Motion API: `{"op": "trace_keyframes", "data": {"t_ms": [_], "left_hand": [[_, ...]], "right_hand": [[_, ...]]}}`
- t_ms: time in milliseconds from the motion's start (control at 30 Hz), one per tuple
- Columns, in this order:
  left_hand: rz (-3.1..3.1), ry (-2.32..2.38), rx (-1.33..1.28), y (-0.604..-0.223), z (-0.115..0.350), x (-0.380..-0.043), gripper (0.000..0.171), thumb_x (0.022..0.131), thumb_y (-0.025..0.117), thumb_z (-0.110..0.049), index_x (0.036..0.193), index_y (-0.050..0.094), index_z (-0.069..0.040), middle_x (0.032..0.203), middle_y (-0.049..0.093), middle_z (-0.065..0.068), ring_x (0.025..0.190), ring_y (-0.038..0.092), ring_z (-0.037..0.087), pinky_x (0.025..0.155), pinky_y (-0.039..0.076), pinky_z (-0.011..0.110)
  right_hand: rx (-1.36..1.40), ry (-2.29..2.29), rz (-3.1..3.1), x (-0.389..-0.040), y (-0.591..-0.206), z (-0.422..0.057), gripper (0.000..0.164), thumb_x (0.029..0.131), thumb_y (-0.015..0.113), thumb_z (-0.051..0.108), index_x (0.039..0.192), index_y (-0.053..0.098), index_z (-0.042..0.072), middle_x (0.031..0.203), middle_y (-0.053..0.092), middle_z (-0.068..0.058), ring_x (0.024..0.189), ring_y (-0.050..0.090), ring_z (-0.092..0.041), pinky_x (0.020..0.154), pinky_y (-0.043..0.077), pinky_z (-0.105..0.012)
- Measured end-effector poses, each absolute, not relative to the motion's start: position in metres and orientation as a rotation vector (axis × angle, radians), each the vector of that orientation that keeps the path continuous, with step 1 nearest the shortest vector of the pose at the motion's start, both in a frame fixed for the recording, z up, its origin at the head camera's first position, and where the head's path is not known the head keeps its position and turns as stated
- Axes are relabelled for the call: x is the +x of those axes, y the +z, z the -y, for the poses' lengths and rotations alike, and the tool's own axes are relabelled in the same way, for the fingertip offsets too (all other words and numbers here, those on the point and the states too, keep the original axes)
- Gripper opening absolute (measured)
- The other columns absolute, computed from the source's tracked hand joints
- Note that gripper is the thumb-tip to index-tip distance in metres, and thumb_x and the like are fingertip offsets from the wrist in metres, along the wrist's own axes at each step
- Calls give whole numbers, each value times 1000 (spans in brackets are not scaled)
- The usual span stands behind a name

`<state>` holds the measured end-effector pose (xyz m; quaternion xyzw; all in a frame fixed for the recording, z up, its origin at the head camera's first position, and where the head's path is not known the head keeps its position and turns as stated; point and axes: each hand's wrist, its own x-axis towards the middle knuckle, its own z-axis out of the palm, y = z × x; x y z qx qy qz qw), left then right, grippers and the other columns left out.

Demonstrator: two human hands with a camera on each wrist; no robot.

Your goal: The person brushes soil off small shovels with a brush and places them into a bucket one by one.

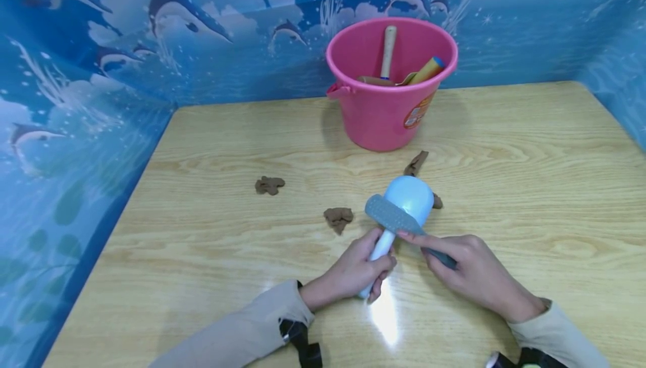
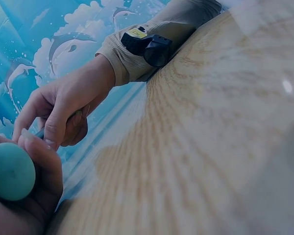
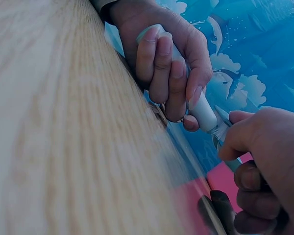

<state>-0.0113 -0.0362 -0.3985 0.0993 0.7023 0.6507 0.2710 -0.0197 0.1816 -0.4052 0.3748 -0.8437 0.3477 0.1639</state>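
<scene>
A light blue scoop (image 1: 413, 195) has its rounded bowl pointing away from the person, and the left hand (image 1: 355, 267) grips its handle. In the left wrist view the round handle end (image 2: 12, 171) sticks out of the curled fingers. The right hand (image 1: 469, 267) holds a grey-blue brush (image 1: 391, 214) by its handle, index finger stretched toward the head. That brush head lies across the scoop where bowl meets handle. In the right wrist view, pale bristles (image 3: 220, 130) show beside the scoop's neck (image 3: 204, 113).
Brown clay-like lumps lie on the wooden table (image 1: 212, 267): one at left (image 1: 270, 185), one nearer the hands (image 1: 338, 219), others partly behind the scoop (image 1: 416, 162). At the back stands a pink bucket (image 1: 378, 121) with handled tools. A dolphin-print cloth (image 1: 242, 37) borders the table.
</scene>
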Motion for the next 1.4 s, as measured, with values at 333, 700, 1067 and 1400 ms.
{"op": "trace_keyframes", "data": {"t_ms": [333,700,1067,1400], "left_hand": [[-1882,1762,266,-399,35,-12,18,89,53,-3,105,46,0,61,48,5,37,45,13,33,46,27],[-1853,1777,257,-398,36,-14,17,90,52,-3,106,45,0,62,48,5,37,45,13,32,45,28],[-1878,1758,245,-398,37,-14,18,90,54,-5,106,46,-1,62,49,5,38,46,14,33,47,28],[-1887,1756,239,-398,36,-14,15,90,53,-3,103,46,-1,61,49,5,38,46,13,32,46,27]], "right_hand": [[1038,959,2464,-18,-402,-183,57,73,70,-7,122,67,23,67,53,11,52,25,10,45,28,-4],[1040,912,2488,-20,-401,-182,57,74,70,-5,123,66,23,66,53,12,51,24,10,44,26,-4],[1032,894,2520,-20,-402,-182,57,76,71,-2,126,64,24,59,39,15,50,23,11,43,26,-5],[1004,877,2570,-19,-399,-181,57,77,71,0,127,63,25,65,54,9,49,23,11,43,27,-6]]}}
